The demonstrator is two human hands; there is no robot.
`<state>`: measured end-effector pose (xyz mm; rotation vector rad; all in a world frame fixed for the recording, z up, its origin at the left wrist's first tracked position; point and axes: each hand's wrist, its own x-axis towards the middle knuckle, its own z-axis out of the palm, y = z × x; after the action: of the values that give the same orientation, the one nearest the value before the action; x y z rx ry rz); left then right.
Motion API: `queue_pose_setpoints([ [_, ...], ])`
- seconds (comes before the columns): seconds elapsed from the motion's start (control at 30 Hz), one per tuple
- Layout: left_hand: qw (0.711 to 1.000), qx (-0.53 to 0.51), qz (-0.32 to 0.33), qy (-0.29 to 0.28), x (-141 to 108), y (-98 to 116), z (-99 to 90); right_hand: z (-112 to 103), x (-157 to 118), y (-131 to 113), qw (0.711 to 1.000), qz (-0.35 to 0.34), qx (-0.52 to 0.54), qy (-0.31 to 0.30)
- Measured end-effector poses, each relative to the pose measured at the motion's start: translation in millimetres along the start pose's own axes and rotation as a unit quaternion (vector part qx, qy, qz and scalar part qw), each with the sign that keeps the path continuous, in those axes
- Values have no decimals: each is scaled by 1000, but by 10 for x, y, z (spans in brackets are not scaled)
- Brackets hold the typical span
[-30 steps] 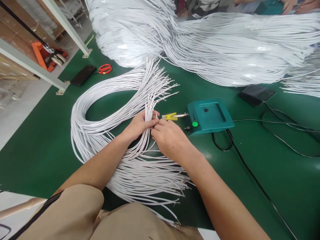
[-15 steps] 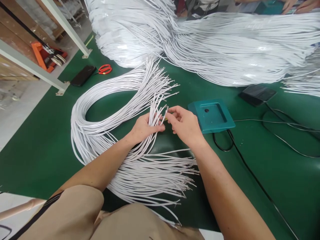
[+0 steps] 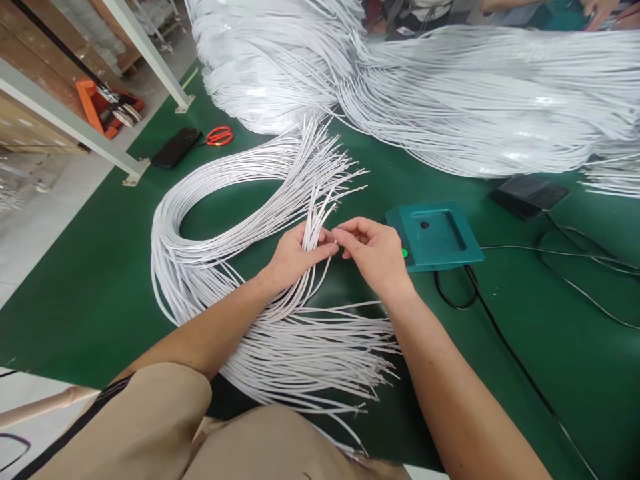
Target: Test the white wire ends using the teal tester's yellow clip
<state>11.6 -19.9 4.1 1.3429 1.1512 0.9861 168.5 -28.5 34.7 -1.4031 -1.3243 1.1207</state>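
Note:
My left hand (image 3: 299, 255) is wrapped round a small bunch of white cables (image 3: 314, 223), whose ends stick up above the fingers. Just right of it, my right hand (image 3: 367, 250) pinches the end of one white cable between thumb and forefinger, with the fingertips of both hands almost touching. Around and under my left forearm a large looped bundle of white cables (image 3: 167, 233) lies on the green table, its loose ends pointing right. A teal device (image 3: 435, 257) with a recessed tray and a green light sits right of my right hand.
Large heaps of white cable (image 3: 460, 100) cover the back of the table (image 3: 565, 347). Red-handled scissors (image 3: 220, 136) and a black phone (image 3: 176, 148) lie at the left. A black box (image 3: 530, 197) and black cords are at the right. Another person's hand (image 3: 597, 10) shows top right.
My right fingertips have closed on a cable end beside my left thumb. A green light now shows on the teal device. The whole view has shifted slightly.

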Motion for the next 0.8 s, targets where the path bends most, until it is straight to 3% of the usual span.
queue_pose_setpoints([
  [0.2, 999, -39, -6, -18, -4, -11, 10, -32, 5, 14, 991, 51, 116, -48],
  [0.4, 993, -104, 12, -62, -5, 2, 24, -58, 11, 12, 951, 127, 262, -106],
  [0.57, 989, -115, 11, -98, -25, 0, 57, -38, 17, 0, 954, 125, 258, -86],
  [0.7, 986, -123, 15, -111, -33, -11, 59, -41, 12, 28, 943, 140, 278, -117],
  [0.8, 991, -101, -4, -91, -22, -12, 45, -68, 10, 65, 927, 156, 312, -137],
])
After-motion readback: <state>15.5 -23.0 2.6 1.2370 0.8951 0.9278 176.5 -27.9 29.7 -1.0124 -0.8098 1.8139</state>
